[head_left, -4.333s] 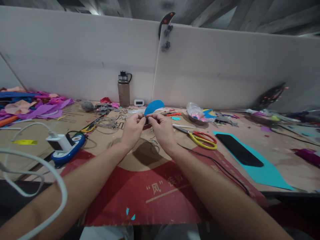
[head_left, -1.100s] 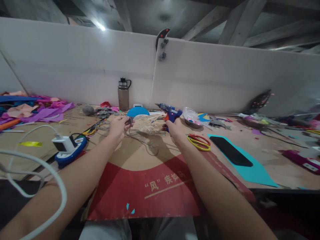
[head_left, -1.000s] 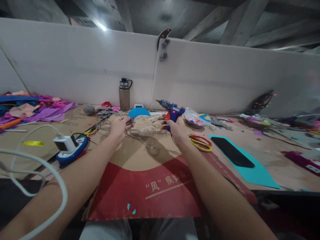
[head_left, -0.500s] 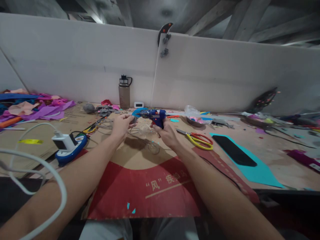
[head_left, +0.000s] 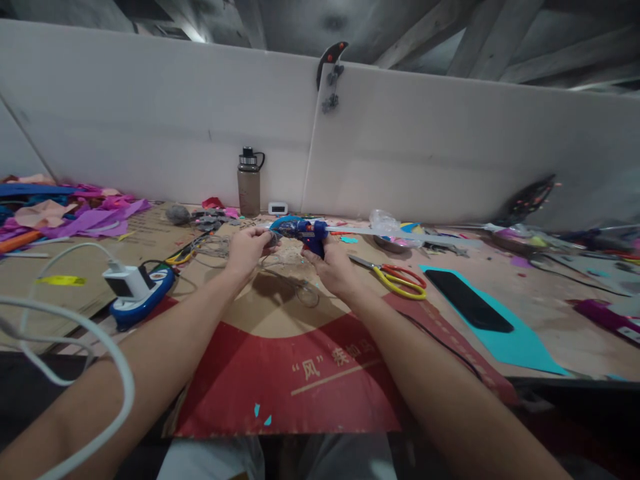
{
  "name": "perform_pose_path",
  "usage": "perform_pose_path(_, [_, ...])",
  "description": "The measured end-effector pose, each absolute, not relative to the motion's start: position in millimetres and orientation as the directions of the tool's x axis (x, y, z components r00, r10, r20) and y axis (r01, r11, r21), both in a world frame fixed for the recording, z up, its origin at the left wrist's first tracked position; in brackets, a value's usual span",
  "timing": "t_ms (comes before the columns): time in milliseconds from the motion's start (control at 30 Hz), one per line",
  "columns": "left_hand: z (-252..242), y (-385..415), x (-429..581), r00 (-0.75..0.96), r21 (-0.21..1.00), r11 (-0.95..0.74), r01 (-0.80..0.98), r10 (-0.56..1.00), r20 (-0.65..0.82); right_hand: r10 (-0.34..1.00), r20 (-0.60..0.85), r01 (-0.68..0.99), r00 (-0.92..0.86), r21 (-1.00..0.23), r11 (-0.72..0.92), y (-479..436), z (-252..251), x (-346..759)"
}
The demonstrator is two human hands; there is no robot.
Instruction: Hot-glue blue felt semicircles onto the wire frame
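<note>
Blue glue gun meets a small grey piece over a crowded workbench

A shallow bowl (head_left: 393, 249) near the panels holds crinkled clear plastic (head_left: 383, 219) and pink bits. The smoky bottle (head_left: 249, 190) stands upright with its black cap on; what is inside cannot be told.

Red-and-tan cardboard (head_left: 300, 393) covers the near middle of the table, with 2 turquoise scraps (head_left: 257, 410) by its front edge. Scissors (head_left: 403, 280) with 1 red and 1 yellow handle lie to the right, and beyond them a black phone (head_left: 467, 299) rests on a turquoise sheet (head_left: 535, 357). On the left, a white charger (head_left: 127, 283) sits in a blue-edged power strip (head_left: 143, 303), near a heap of coloured scraps (head_left: 75, 217). Pale panels (head_left: 175, 120) close off the back; grey beams (head_left: 423, 30) cross overhead.

Both forearms reach forward. The left hand (head_left: 247, 253) has its fingertips pinched around the small grey piece (head_left: 273, 238), above the cardboard. A blue piece (head_left: 287, 219) shows just behind; whether it joins the grey cannot be told. The right hand (head_left: 333, 263) wraps the grip of the glue gun (head_left: 314, 235), its fingers curled, its nozzle pointing left at the other hand's fingertips. A long translucent stick (head_left: 360, 232) extends rightward from the gun's rear.
</note>
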State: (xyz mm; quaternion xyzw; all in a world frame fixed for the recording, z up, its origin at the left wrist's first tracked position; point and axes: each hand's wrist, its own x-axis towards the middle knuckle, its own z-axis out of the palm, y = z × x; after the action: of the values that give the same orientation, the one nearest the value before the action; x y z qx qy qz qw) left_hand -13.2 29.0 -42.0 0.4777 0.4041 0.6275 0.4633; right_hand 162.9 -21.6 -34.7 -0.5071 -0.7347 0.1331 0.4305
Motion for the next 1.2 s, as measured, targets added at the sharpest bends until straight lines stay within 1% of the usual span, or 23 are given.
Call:
perform_pose_path(200, [-42.3,29.5,-12.0,-0.116,0.948,-0.249,-0.197,0.966,0.23,0.857,0.499,0.634,-0.128,-0.623,0.457,-19.3,-37.5,162.7])
perform_pose_path(400, [-41.8,29.3,-12.8,-0.115,0.953,-0.246,-0.179,0.967,0.228,0.823,0.544,0.627,-0.163,-0.587,0.512,-20.7,-37.1,163.2])
perform_pose_path(800, [-37.7,24.7,-12.8,-0.131,0.952,-0.253,-0.17,0.964,0.233,0.862,0.492,0.723,-0.123,-0.551,0.417,-23.5,-34.8,162.9])
perform_pose_path(1133, [-32.8,20.7,-12.7,-0.145,0.954,-0.241,-0.178,0.965,0.217,0.859,0.498,0.722,-0.117,-0.551,0.418,-23.0,-37.2,163.9])
perform_pose_path(1200, [-31.6,20.0,-12.4,-0.154,0.953,-0.244,-0.18,0.964,0.217,0.842,0.522,0.711,-0.135,-0.541,0.449,-22.9,-37.3,164.1])
